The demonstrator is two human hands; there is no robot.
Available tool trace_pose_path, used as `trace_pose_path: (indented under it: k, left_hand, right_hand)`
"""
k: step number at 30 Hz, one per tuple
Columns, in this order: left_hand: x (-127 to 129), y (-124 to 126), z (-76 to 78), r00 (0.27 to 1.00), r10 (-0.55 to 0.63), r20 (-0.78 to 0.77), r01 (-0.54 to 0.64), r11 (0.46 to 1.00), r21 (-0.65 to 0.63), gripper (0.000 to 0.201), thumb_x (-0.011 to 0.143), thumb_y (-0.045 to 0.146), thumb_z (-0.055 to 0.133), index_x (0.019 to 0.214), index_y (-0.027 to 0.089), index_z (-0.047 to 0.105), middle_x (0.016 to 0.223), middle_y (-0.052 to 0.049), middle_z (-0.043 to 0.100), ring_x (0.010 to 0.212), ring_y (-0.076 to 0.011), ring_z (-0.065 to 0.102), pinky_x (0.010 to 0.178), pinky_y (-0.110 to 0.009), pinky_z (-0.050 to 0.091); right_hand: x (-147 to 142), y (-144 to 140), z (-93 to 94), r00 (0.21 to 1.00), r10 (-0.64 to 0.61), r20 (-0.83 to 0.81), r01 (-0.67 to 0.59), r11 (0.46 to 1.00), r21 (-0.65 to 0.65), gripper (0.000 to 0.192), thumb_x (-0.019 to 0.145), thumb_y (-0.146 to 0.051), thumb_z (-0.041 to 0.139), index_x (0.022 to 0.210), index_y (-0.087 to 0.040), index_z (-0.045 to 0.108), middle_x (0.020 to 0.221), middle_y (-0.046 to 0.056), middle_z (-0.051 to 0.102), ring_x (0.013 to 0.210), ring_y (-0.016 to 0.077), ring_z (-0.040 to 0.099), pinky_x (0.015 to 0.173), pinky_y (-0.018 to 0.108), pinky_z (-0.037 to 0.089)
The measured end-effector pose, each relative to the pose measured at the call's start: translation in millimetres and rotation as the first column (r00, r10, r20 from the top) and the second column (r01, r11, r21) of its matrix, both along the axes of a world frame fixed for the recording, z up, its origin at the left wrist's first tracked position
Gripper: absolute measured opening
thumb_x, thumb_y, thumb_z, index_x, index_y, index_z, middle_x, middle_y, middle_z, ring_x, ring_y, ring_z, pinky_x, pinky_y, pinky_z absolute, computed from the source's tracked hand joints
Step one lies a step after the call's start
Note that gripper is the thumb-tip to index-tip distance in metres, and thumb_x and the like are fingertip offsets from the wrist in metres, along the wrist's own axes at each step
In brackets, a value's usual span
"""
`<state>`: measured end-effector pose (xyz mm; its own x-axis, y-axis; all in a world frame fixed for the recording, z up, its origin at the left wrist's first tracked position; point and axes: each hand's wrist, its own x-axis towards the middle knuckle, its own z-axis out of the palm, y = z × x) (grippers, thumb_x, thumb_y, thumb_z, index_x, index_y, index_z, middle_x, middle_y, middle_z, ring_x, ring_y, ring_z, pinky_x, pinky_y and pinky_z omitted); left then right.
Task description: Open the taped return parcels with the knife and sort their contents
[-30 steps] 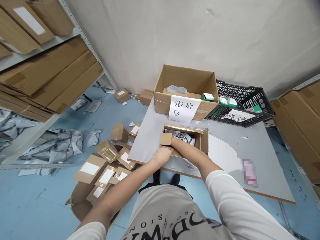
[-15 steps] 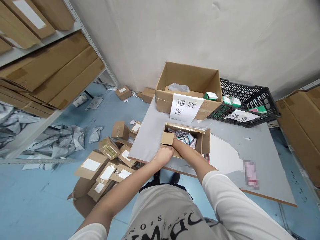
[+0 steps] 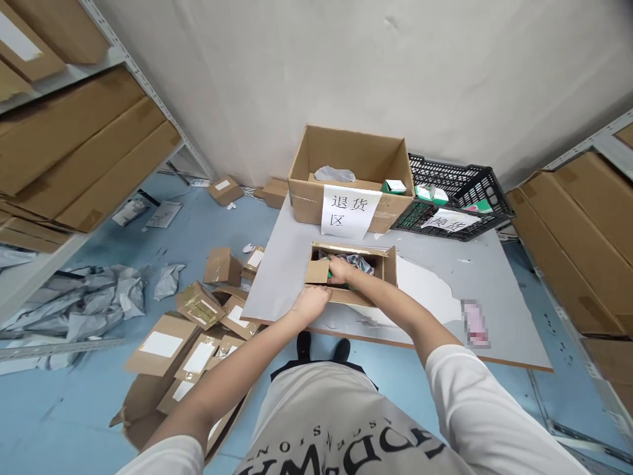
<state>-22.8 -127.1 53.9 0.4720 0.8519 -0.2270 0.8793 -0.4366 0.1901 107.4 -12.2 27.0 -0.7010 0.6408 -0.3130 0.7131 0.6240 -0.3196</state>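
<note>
On the table a small open cardboard box (image 3: 353,295) stands before me, with crumpled printed wrapping (image 3: 363,264) inside. My right hand (image 3: 340,269) reaches over its front wall into the left part. Its fingers are closed on a green item (image 3: 330,259), of which only a little shows past the fingertips. My left hand (image 3: 312,302) has its fingers curled over the front left edge of the cardboard box, below a raised flap (image 3: 317,271).
Behind stands a large carton (image 3: 297,198) with a paper sign; a black crate (image 3: 487,227) with green boxes adjoins it. White paper (image 3: 428,290) lies on the table (image 3: 514,330). Discarded cartons (image 3: 163,343) pile on the floor at left. Loaded shelves flank both sides.
My right hand has come up from the front left of the small box, and green now shows at its fingers. My left hand stays at the box's edge. The view has shifted right.
</note>
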Motion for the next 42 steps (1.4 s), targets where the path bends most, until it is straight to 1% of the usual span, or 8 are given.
trace_pose_path:
  k: [6,14,17,23,27,33,38,42]
  left_hand:
    - [3,4,4.6,0.999,0.019,-0.042,-0.020,0.999,-0.027,0.024,0.087,0.009,0.041,0.097,0.014,0.063,0.094,-0.013,0.069,0.086,-0.0252,0.068,0.074,-0.035,0.050]
    - [6,5,13.4,0.990,0.054,-0.127,-0.052,0.998,0.018,0.026,0.085,0.005,0.041,0.093,0.010,0.065,0.089,-0.017,0.069,0.086,-0.0266,0.068,0.074,-0.036,0.051]
    - [7,3,13.7,0.986,0.080,-0.146,-0.075,0.996,0.040,0.027,0.084,0.003,0.041,0.092,0.009,0.065,0.086,-0.018,0.069,0.085,-0.0273,0.068,0.072,-0.036,0.052]
    - [10,3,13.9,0.982,0.105,-0.159,-0.098,0.994,0.050,0.028,0.083,0.002,0.041,0.092,0.011,0.066,0.086,-0.016,0.070,0.084,-0.0282,0.069,0.069,-0.035,0.053]
    - [3,8,19.1,0.976,0.142,-0.166,-0.127,0.987,0.094,0.030,0.085,0.003,0.038,0.096,0.009,0.065,0.088,-0.018,0.069,0.084,-0.0295,0.068,0.069,-0.037,0.053]
    - [-19,24,25.6,0.966,0.196,-0.167,-0.155,0.962,0.227,0.031,0.085,0.004,0.035,0.099,0.008,0.063,0.090,-0.018,0.068,0.083,-0.0288,0.068,0.066,-0.035,0.053]
    - [-28,46,21.7,0.960,0.222,-0.171,-0.165,0.941,0.297,0.034,0.084,0.002,0.035,0.107,0.007,0.061,0.097,-0.019,0.067,0.086,-0.0272,0.067,0.067,-0.033,0.052]
    - [-28,54,15.4,0.971,0.189,-0.147,-0.134,0.937,0.322,0.031,0.086,0.004,0.036,0.103,0.006,0.062,0.096,-0.020,0.066,0.091,-0.0281,0.066,0.067,-0.033,0.051]
  right_hand:
    - [46,-6,3.4,0.965,-0.064,-0.255,0.084,0.994,0.070,0.059,0.064,-0.033,0.071,0.117,-0.019,0.049,0.115,0.011,0.051,0.100,0.0261,0.055,0.085,0.036,0.045]
    - [101,-38,18.7,0.698,-0.085,-0.711,0.339,0.914,0.223,0.054,0.060,-0.025,0.072,0.107,-0.022,0.047,0.106,0.009,0.053,0.100,0.0273,0.055,0.084,0.041,0.047]
    - [115,-53,20.8,0.626,-0.084,-0.775,0.438,0.860,0.261,0.056,0.059,-0.027,0.074,0.107,-0.023,0.045,0.111,0.010,0.052,0.103,0.0281,0.054,0.084,0.043,0.047]
    - [125,-67,25.9,0.581,-0.071,-0.811,0.519,0.800,0.302,0.055,0.059,-0.024,0.072,0.106,-0.024,0.044,0.107,0.008,0.052,0.103,0.0270,0.055,0.081,0.043,0.048]
    - [127,-63,50.5,0.490,-0.026,-0.872,0.616,0.717,0.325,0.057,0.059,-0.026,0.072,0.108,-0.023,0.042,0.109,0.009,0.050,0.102,0.0261,0.054,0.079,0.040,0.048]
    - [135,-53,110.9,0.399,0.097,-0.912,0.712,0.595,0.374,0.061,0.058,-0.030,0.074,0.109,-0.024,0.041,0.108,0.007,0.046,0.099,0.0234,0.055,0.079,0.038,0.047]
    - [160,-59,142.7,0.403,0.149,-0.903,0.761,0.494,0.421,0.063,0.056,-0.034,0.075,0.108,-0.024,0.041,0.105,0.006,0.044,0.105,0.0260,0.051,0.083,0.043,0.046]
    - [197,-79,143.2,0.458,0.065,-0.887,0.785,0.438,0.438,0.066,0.053,-0.036,0.077,0.107,-0.023,0.042,0.103,0.006,0.044,0.104,0.0271,0.052,0.082,0.045,0.046]
